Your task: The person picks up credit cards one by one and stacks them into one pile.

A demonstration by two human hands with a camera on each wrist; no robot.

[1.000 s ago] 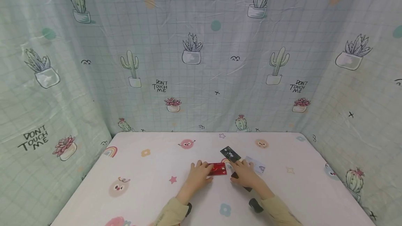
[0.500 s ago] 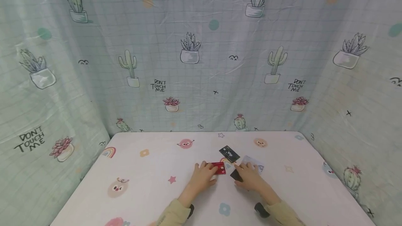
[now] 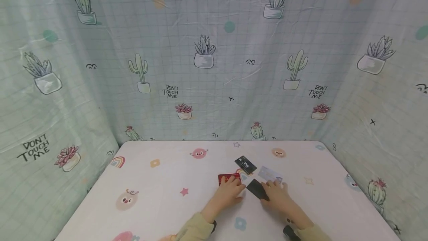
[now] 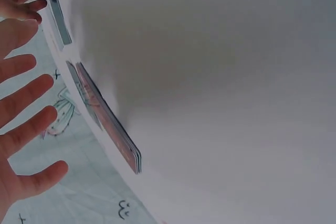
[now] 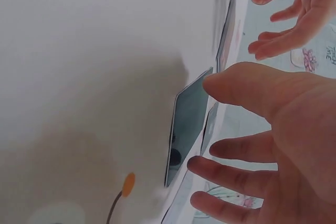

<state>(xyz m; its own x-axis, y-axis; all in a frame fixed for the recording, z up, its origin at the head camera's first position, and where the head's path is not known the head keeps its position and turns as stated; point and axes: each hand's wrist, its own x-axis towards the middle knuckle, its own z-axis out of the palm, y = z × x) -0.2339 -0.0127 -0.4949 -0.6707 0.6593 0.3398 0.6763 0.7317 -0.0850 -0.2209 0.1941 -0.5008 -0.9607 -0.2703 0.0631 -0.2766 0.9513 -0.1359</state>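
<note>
In the head view, my left hand (image 3: 228, 193) is over a red bank card (image 3: 229, 177), covering its near part. The left wrist view has that hand's fingers spread, apart from a small stack of cards (image 4: 113, 121) with a reddish top. My right hand (image 3: 278, 197) hovers at the right end of a plain dark card (image 3: 256, 189), partly hiding that end. Straight, separated fingers with nothing between them show on the right hand (image 5: 278, 140) in the right wrist view. The dark card (image 5: 188, 124) lies below them on the table.
A black card marked Vip (image 3: 245, 164) lies behind the dark card, with a pale bluish card (image 3: 269, 174) to its right. The white table (image 3: 160, 203) has printed cartoons. A patterned cloth (image 3: 214, 84) surrounds its back and sides. A black wrist device (image 3: 291, 233) sits by the right sleeve.
My left hand has shifted right and nearer to me over the red card. My right hand has drawn back toward the right, uncovering most of the dark card.
</note>
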